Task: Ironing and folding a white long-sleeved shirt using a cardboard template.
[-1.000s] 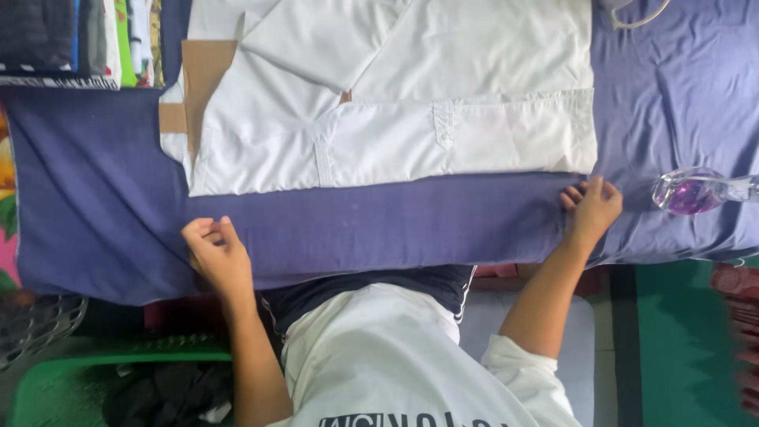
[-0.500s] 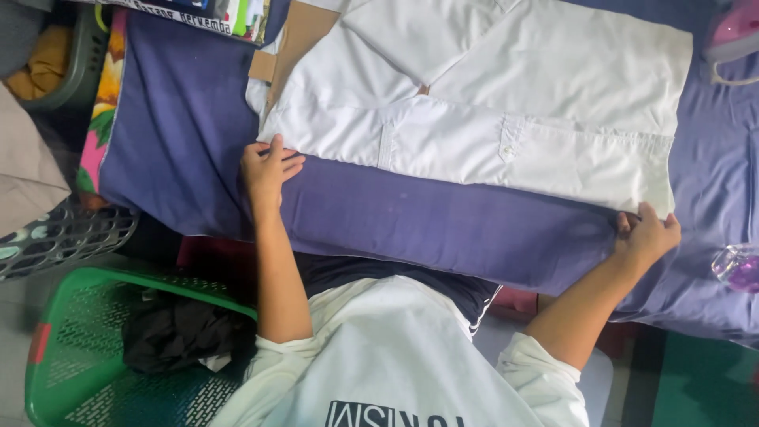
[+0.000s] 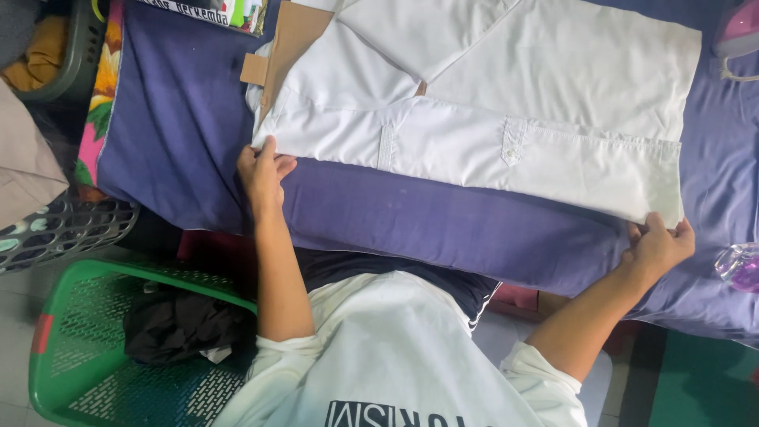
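Two hands were on the white garment (image 3: 482, 119), one at each near corner. The left hand (image 3: 263, 170) sat at the near-left corner of the folded white cloth, fingers curled on its edge, thumb side toward the cloth; that grip looked pinched on the hem, though I couldn't see under the fingers. The right hand (image 3: 658, 243) was at the near-right corner, fingertips closed on the cloth's edge, so that grip was grasping the garment too. The garment lay flat on the blue-purple cloth (image 3: 427, 221) covering the bench, spread across its far half, with a stitched placket and a small pocket patch running along the near fold. A brown cardboard piece (image 3: 288, 39) stuck out from under the garment at its far-left end. A pink iron (image 3: 739, 32) sat at the far-right edge, only partly in frame. A clear plastic bottle with purple tint (image 3: 739, 265) lay just right of the right hand, apart from it. Below the bench on the left stood a green plastic basket (image 3: 71, 348) with dark clothing (image 3: 178, 324) inside. A grey woven basket (image 3: 55, 233) was beside it, further left.
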